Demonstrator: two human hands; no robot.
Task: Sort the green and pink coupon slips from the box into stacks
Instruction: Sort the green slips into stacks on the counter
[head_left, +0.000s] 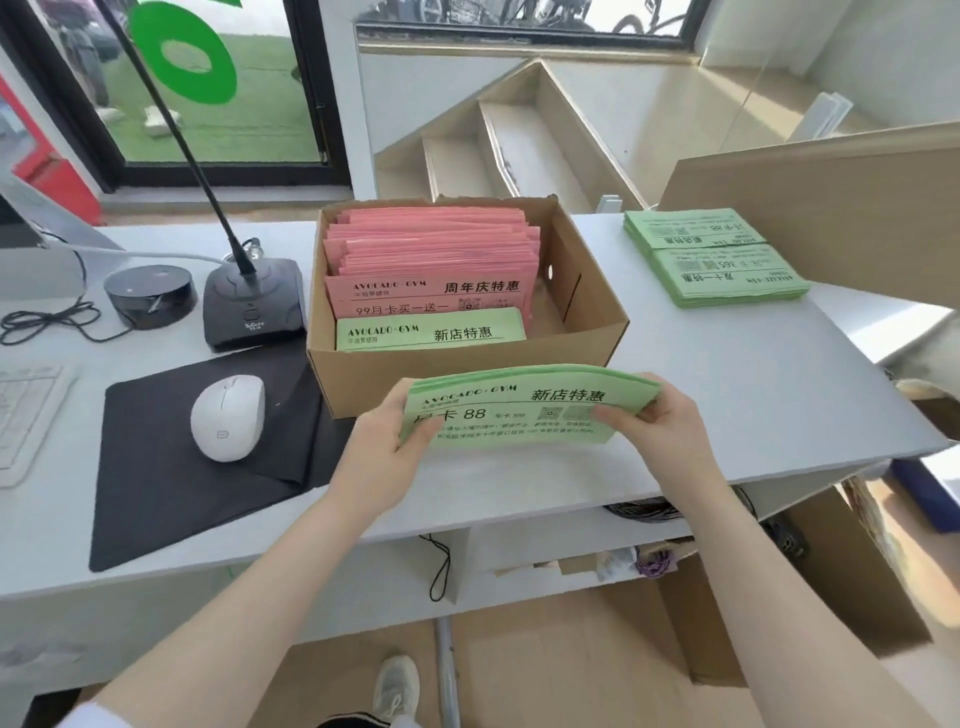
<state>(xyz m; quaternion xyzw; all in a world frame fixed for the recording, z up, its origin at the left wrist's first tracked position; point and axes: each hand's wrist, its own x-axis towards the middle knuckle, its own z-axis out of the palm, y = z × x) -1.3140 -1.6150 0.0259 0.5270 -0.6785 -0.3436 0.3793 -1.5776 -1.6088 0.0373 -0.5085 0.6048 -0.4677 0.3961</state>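
Both hands, left hand (387, 447) and right hand (662, 423), pinch a green coupon bundle (519, 408) at centre frame, likely squaring its edges. Pink slips (431, 249) fill the cardboard box (467, 374); green stacks (711, 257) wait upper right.

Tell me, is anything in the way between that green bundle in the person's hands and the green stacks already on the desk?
Nothing visible is. The green bundle, held by the left hand and right hand, sits in front of the box. The green stacks lie to the right, with bare desk between; the box stands left of that path.
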